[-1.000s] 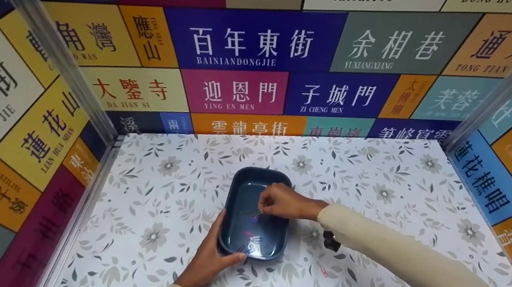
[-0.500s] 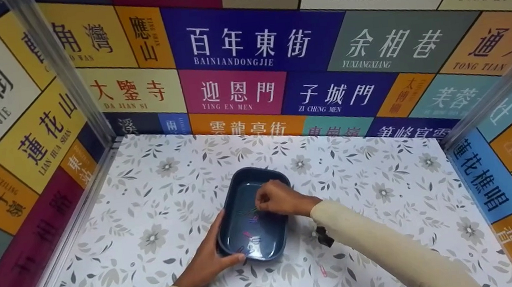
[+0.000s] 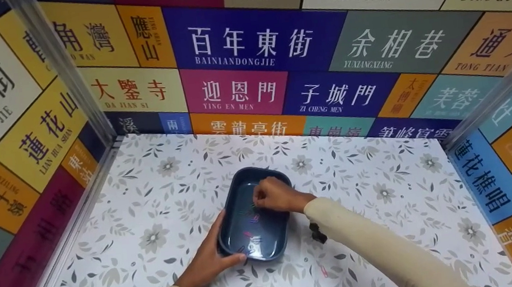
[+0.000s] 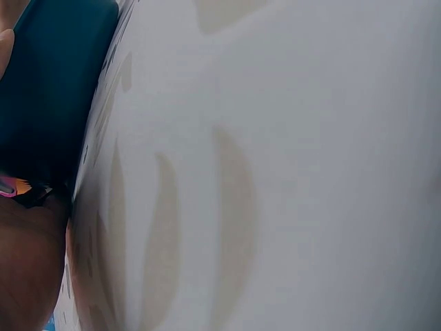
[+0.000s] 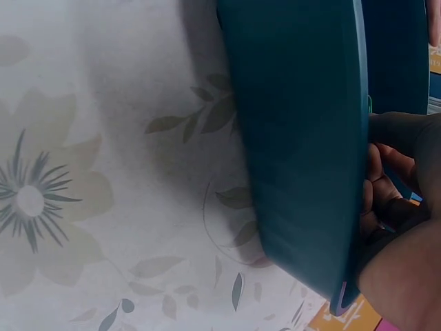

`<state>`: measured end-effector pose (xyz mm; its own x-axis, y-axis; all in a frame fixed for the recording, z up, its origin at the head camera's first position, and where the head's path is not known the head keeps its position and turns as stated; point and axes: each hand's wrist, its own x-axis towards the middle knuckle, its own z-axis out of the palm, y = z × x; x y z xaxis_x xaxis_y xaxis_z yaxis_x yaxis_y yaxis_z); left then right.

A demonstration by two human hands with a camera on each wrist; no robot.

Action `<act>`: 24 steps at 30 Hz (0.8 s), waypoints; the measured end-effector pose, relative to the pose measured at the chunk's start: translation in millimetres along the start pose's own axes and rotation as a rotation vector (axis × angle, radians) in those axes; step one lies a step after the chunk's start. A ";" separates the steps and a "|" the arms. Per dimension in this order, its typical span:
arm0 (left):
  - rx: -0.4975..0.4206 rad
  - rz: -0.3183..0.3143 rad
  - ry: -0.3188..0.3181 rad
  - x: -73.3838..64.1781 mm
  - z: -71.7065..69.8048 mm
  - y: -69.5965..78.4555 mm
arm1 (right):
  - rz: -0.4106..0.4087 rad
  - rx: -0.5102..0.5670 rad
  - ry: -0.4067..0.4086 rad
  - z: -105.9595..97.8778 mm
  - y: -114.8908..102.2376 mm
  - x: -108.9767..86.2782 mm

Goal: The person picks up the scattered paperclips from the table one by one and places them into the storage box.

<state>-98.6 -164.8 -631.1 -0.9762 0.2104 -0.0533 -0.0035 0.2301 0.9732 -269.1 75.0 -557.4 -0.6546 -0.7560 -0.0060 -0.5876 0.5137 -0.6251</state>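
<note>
A dark blue rectangular dish (image 3: pixel 229 203) stands on the table, with several small coloured paper clips (image 3: pixel 253 219) on its bottom. My left hand (image 3: pixel 208 258) grips the dish at its near left corner, thumb on the rim and fingers along the outer wall. Over the right half of the dish, my right hand (image 3: pixel 274 194) has its fingers curled and fingertips together. In the right wrist view a thin green paper clip (image 5: pixel 370 104) shows at the fingertips, pinched just past the rim; most of it is hidden by the hand and wall.
A lone pink paper clip (image 3: pixel 323 271) lies on the flower-patterned tabletop (image 3: pixel 147 193), right of the dish's near end. Panels with coloured street-name signs (image 3: pixel 254 39) enclose the table at the back and both sides, with metal posts at the corners.
My right hand has shifted slightly left and away from me over the dish, its forearm following. The left hand and the dish have stayed in place.
</note>
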 end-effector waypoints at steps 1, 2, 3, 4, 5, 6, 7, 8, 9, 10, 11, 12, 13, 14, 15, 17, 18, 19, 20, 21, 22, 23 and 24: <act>0.001 0.000 -0.001 -0.1 0.0 0.2 | 0.001 -0.002 0.001 0.4 0.4 0.8; 0.001 0.000 -0.002 -0.2 0.1 0.4 | 0.002 -0.005 0.003 0.9 1.1 1.5; 0.005 0.003 -0.003 -0.2 0.1 0.5 | 0.004 -0.006 0.003 1.3 1.1 2.3; 0.009 0.005 -0.003 -0.3 0.1 0.5 | 0.007 -0.006 0.003 2.0 1.6 2.9; 0.012 0.007 -0.003 -0.3 0.1 0.6 | 0.009 -0.007 0.002 2.7 2.1 3.5; 0.014 0.008 -0.001 -0.4 0.1 0.6 | 0.009 -0.009 0.004 3.2 2.9 3.8; 0.012 0.007 0.001 -0.5 0.1 0.5 | 0.007 -0.013 0.008 3.8 3.1 4.4; 0.014 0.007 0.003 -0.6 0.1 0.5 | 0.006 -0.016 0.013 4.3 3.5 4.9; 0.013 0.005 0.005 -0.6 0.0 0.5 | 0.002 -0.019 0.017 4.7 3.6 5.3; 0.009 0.002 0.006 -0.6 0.2 0.6 | -0.001 -0.021 0.023 5.0 3.9 5.2; 0.004 0.000 0.007 -0.7 0.4 0.8 | -0.005 -0.024 0.029 5.1 3.9 5.0; 0.000 -0.004 0.006 -0.5 0.5 0.8 | -0.008 -0.025 0.034 5.1 3.9 4.8; -0.001 -0.007 0.005 -0.3 0.6 1.0 | -0.010 -0.026 0.038 5.2 3.7 4.7; 0.000 -0.007 0.004 -0.1 0.6 1.0 | -0.014 -0.028 0.042 5.2 3.7 4.4; -0.002 -0.006 0.004 0.1 0.6 0.8 | -0.017 -0.028 0.044 5.1 3.8 3.9; 0.006 -0.001 0.005 0.3 0.5 0.3 | -0.017 -0.026 0.044 4.4 3.1 2.7; 0.012 0.000 0.004 0.3 0.3 0.1 | -0.017 -0.028 0.042 3.9 2.5 1.8; 0.018 0.004 0.004 0.3 0.2 -0.2 | -0.017 -0.031 0.040 3.3 1.8 0.8; 0.023 0.007 0.005 0.2 0.0 -0.5 | -0.018 -0.034 0.038 2.6 0.8 -0.5; 0.024 0.009 0.005 0.2 -0.1 -0.8 | -0.024 -0.038 0.037 1.8 -0.2 -2.0; 0.028 0.007 0.004 0.3 -0.3 -1.2 | -0.030 -0.042 0.036 0.7 -1.7 -3.8; 0.030 0.005 0.002 0.3 -0.4 -1.3 | -0.038 -0.045 0.038 -0.2 -3.2 -5.9; 0.029 0.006 0.001 0.4 -0.5 -1.4 | -0.052 -0.053 0.048 -0.7 -3.8 -8.0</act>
<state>-99.1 -165.6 -632.4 -0.9763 0.2111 -0.0475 0.0085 0.2568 0.9664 -262.0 79.3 -554.4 -0.6435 -0.7628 0.0633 -0.6450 0.4959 -0.5814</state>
